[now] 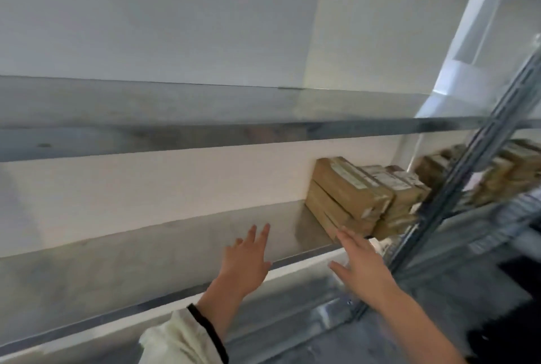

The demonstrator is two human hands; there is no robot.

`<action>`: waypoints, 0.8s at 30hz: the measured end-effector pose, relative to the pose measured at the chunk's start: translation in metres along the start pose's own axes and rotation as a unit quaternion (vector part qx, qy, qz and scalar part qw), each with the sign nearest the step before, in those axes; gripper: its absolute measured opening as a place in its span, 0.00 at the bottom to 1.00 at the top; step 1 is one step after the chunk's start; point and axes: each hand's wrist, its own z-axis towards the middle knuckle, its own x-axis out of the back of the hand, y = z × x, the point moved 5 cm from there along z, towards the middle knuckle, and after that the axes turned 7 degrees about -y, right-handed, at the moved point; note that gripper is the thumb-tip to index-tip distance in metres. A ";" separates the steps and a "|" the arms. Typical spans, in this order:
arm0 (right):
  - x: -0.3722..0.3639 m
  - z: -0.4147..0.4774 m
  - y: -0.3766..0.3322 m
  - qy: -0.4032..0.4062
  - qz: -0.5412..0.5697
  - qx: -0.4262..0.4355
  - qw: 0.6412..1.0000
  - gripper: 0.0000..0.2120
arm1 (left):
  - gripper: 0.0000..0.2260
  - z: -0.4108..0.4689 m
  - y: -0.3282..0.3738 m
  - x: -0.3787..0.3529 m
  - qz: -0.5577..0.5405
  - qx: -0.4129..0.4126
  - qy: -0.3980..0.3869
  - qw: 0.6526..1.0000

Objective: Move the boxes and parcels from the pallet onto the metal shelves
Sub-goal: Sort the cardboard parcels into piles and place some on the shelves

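Brown cardboard boxes (348, 196) with white labels are stacked two high at the right end of a metal shelf (152, 255), against the white wall. More boxes (404, 188) stand beside them to the right. My left hand (246, 261) is stretched out with straight fingers over the shelf's front edge, holding nothing. My right hand (360, 264) is also flat and empty, its fingertips close to the lower front corner of the stack. Whether they touch the box is unclear. The pallet is out of view.
An upper metal shelf (175, 111) runs across above. A slotted metal upright (456, 188) slants down at the right, with further brown boxes (503, 170) on the neighbouring bay behind it. The view is tilted and motion-blurred.
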 end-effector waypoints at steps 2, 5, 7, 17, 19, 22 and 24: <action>0.007 0.010 0.031 0.007 0.014 -0.028 0.999 0.32 | 0.35 0.030 0.033 0.001 0.011 -0.026 -0.001 1.000; 0.018 0.033 0.069 0.011 0.030 -0.064 0.997 0.34 | 0.36 0.072 0.078 0.007 0.013 -0.065 0.002 0.998; 0.026 0.053 0.092 0.017 0.028 -0.079 0.996 0.35 | 0.35 0.101 0.107 0.013 0.005 -0.092 0.005 0.996; 0.055 0.137 0.166 0.046 0.047 -0.138 0.988 0.42 | 0.45 0.210 0.218 0.023 -0.047 -0.154 0.013 0.987; 0.051 0.145 0.174 0.028 0.063 -0.134 0.989 0.41 | 0.45 0.214 0.222 0.019 -0.059 -0.138 0.010 0.989; 0.046 0.155 0.183 0.020 0.064 -0.100 0.993 0.41 | 0.43 0.221 0.224 0.017 -0.064 -0.135 0.021 0.989; 0.046 0.162 0.188 0.023 0.063 -0.065 0.996 0.42 | 0.43 0.223 0.222 0.014 -0.066 -0.131 0.024 0.989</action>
